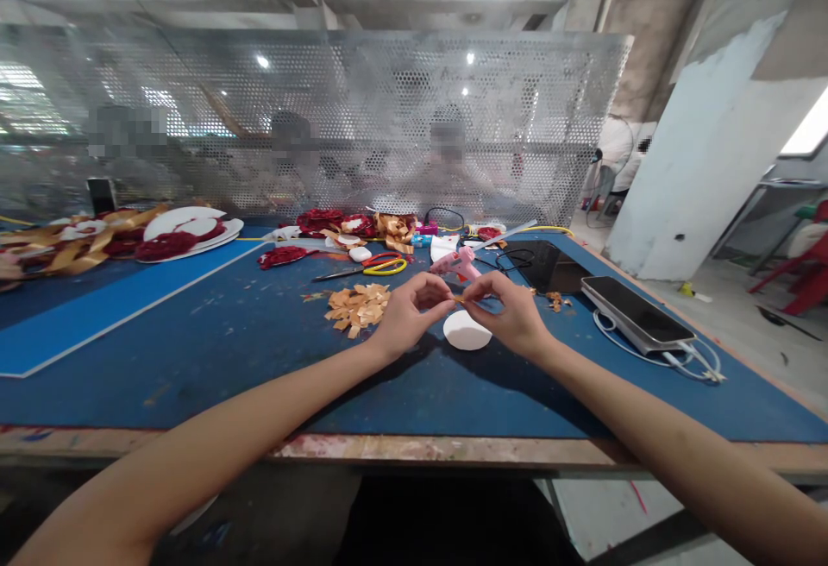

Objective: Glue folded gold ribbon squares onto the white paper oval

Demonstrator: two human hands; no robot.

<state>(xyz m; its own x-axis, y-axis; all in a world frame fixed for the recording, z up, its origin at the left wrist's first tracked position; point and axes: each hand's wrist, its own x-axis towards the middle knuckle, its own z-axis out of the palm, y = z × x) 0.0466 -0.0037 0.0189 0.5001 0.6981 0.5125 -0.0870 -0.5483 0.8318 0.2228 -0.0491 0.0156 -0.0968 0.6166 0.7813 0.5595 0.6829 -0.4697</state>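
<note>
Between the fingertips of my left hand (pixel 414 311) and my right hand (pixel 508 311) is a small gold ribbon piece (pixel 459 298), pinched from both sides. Just below it a white round disc (pixel 467 331) lies flat on the blue table mat. To the left of my left hand is a loose pile of gold ribbon pieces (pixel 357 307). Behind my hands stands a pink glue gun (pixel 458 264), partly hidden by my fingers. Scissors with yellow and red handles (pixel 385 266) lie beyond the pile, blades pointing left.
A phone on a white power bank (pixel 637 311) with a coiled cable lies at the right. Behind it is a dark flat panel (pixel 553 268). Red and gold ribbon (pixel 84 238) and white discs (pixel 194 234) fill the far left. A perforated metal screen (pixel 362 117) borders the back.
</note>
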